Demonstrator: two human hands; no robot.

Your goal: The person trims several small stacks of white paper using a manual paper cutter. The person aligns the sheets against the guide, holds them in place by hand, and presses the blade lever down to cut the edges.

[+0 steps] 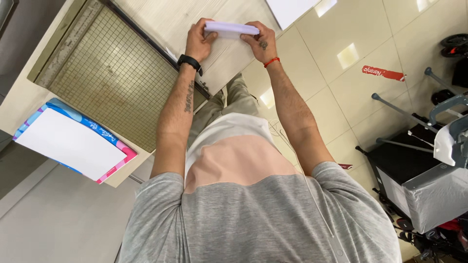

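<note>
While the stack of white paper [232, 29] lies with its long axis running hand to hand above the pale counter [161, 19], the left hand [201, 40] pinches one end and the right hand [259, 43] the other, equally near; the gridded paper cutter [112, 73] sits just left.

This looks like a shop or a copy place — the shiny tile floor [336, 97] has a red sticker [383, 73] on it. A big paper cutter [112, 78] sits on the counter [161, 19] beside a paper pack [73, 141] — and folded strollers [414, 180] stand nearby.
</note>
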